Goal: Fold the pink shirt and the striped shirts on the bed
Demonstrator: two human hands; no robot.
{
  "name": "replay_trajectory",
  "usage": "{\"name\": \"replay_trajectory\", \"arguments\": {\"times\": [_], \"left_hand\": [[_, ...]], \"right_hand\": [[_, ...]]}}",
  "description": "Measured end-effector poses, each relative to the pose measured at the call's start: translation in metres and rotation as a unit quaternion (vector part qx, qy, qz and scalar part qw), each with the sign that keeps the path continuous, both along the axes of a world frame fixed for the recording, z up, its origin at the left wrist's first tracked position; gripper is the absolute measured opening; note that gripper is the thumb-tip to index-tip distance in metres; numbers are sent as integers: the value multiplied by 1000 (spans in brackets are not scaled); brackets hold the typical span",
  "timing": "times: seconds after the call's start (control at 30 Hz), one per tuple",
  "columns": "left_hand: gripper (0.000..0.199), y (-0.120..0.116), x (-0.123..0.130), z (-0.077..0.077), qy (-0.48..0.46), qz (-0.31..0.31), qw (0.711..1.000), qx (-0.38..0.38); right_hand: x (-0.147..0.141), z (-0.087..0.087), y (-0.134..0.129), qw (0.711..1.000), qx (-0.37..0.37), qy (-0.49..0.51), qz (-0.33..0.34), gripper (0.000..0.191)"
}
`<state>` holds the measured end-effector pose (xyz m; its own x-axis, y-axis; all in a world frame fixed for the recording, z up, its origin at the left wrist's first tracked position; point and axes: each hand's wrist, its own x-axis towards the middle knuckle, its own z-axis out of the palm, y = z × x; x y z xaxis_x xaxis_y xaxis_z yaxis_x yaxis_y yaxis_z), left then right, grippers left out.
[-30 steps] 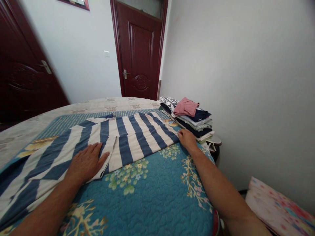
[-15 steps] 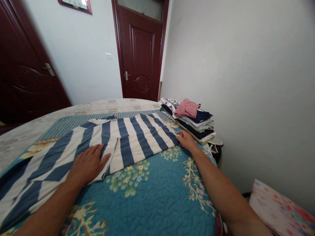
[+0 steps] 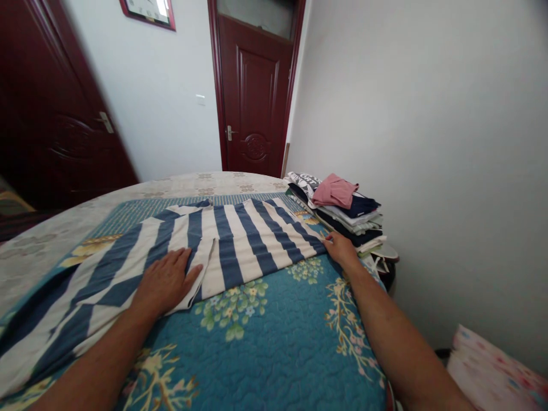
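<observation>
A garment with wide blue and white stripes (image 3: 246, 237), probably a shirt, lies spread across the blue quilted mat, with some wrinkles and a short sleeve-like flap near its middle. My left hand (image 3: 166, 279) rests flat on the cloth beside that flap, fingers stretched out. At the garment's right end, my right hand (image 3: 341, 249) pinches the near corner between thumb and fingers. Part of the left side of the cloth is hidden under my left forearm.
A stack of folded clothes (image 3: 353, 214), topped by a pink piece (image 3: 335, 191), stands just beyond my right hand. The floral mat (image 3: 265, 359) lies over a pale patterned tablecloth (image 3: 171, 187). A wall runs along the right, with a pink flowered object (image 3: 492, 365) low beside it.
My right hand has closed on the garment's corner and drawn it slightly to the right. My left hand stays flat on the cloth. The camera view has turned a little left.
</observation>
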<state>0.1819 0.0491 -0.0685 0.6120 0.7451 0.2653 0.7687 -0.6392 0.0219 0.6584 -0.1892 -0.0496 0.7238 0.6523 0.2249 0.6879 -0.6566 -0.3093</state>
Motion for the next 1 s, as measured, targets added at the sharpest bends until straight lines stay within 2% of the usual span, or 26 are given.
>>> {"name": "replay_trajectory", "arguments": {"times": [0.23, 0.37, 0.43, 0.53, 0.67, 0.77, 0.87, 0.93, 1.0], "left_hand": [[67, -18, 1, 10, 2, 17, 1000, -15], [63, -21, 1, 8, -29, 24, 999, -22], [61, -23, 0, 7, -40, 27, 998, -27], [62, -26, 1, 8, -66, 28, 997, -27], [66, -32, -4, 14, -99, 23, 995, -21], [64, -43, -21, 20, -93, 13, 996, 1], [61, -63, -51, 23, -84, 46, 994, 45], [61, -77, -73, 21, -68, 82, 994, 34], [65, -90, -92, 15, -41, 99, 994, -10]], "right_hand": [[8, -10, -3, 998, -61, -23, -1, 32], [3, -12, 0, 988, -84, -128, 1, 39], [-2, -11, 4, 979, -63, -183, 64, 41], [-3, -13, 10, 959, -34, -206, 190, 39], [16, -30, 16, 948, -31, -165, 270, 40], [38, -51, 19, 948, -34, -106, 297, 43], [55, -66, 22, 950, -22, -93, 297, 44], [59, -70, 23, 949, -18, -101, 297, 44], [58, -70, 24, 948, -20, -104, 300, 45]]}}
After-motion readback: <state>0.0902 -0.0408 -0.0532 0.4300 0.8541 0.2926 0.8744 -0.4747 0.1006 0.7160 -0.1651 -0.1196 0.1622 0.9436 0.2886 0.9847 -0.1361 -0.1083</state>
